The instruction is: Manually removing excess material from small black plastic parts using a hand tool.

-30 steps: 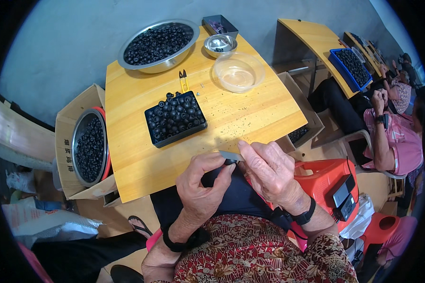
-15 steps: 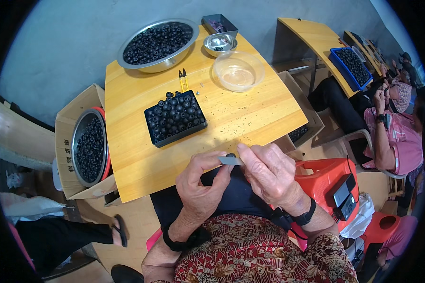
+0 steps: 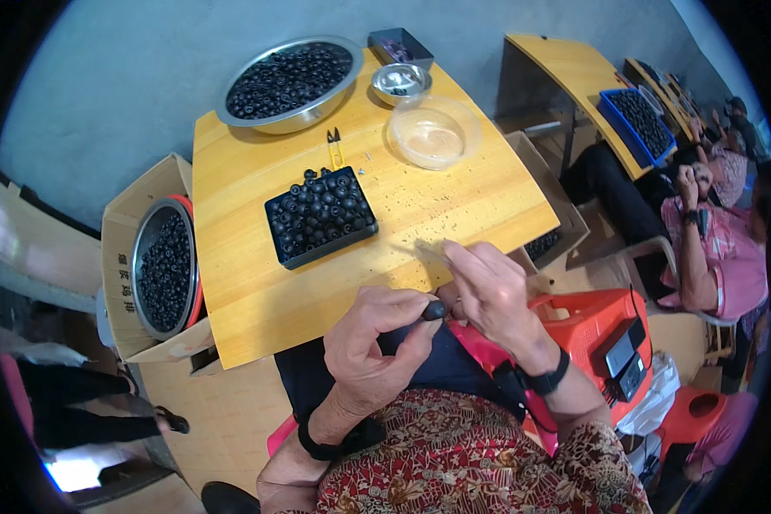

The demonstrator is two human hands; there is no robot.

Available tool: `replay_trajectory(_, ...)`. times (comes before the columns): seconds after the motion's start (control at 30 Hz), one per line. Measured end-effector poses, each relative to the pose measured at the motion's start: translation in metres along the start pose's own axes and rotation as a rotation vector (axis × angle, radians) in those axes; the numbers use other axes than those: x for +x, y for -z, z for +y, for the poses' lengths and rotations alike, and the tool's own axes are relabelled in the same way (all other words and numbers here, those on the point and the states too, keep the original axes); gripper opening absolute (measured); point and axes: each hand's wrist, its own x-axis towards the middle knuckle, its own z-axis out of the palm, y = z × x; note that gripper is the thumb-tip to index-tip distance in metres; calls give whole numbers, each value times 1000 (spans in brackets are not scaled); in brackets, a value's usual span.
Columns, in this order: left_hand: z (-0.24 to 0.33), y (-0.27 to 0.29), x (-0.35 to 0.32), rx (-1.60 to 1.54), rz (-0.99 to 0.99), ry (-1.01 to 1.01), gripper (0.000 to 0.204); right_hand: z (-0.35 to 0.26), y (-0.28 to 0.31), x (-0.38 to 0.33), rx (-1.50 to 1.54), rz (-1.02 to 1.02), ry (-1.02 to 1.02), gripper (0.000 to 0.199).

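My left hand [image 3: 375, 347] pinches a small, round black bead-like piece [image 3: 434, 310] between thumb and fingertips. To its right, my right hand [image 3: 493, 295] is closed round a thin grey blade [image 3: 428, 250], smeared by motion and apart from the piece. A dark rectangular tray [image 3: 330, 254] heaped with similar black pieces [image 3: 321, 210] sits on the table just beyond my left hand. Yellow-handled snips [image 3: 336, 150] lie behind the tray, their dark tips pointing away from me.
On the wooden table [image 3: 480, 197], strewn with crumbs, stand a large metal bowl [image 3: 295, 122] of black pieces, a clear plastic tub [image 3: 420, 158], a small metal bowl [image 3: 390, 96] and a dark box [image 3: 420, 53]. A carton [image 3: 116, 248] stands left. A red stool [image 3: 574, 334] and seated people are right.
The blade has moved off the black piece, forward and slightly right with my right hand. The piece now shows whole in my left fingers. A passer-by's feet at the left have moved.
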Motion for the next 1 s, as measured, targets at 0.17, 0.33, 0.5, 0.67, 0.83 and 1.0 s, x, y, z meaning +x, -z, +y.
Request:
replay_trajectory(0.17,-7,5,-2,-160,100,183,26,-15,12,22,318,84,-208,21)
replay_trajectory(0.33,-6,10,-3,-280,86,428,22,-36,22,24,490,-88,-225,34)
replay_trajectory(0.5,-8,14,-5,-418,84,495,20,-33,8,24,436,-58,-36,42)
replay_trajectory(0.67,-12,18,-6,-591,121,549,18,-37,2,26,335,-35,26,38)
replay_trajectory(0.83,-10,36,-2,-590,137,606,16,-41,-1,35,342,-101,65,30)
replay_trajectory(1.0,-10,116,40,-103,340,600,15,-30,-5,26,276,-139,-72,17)
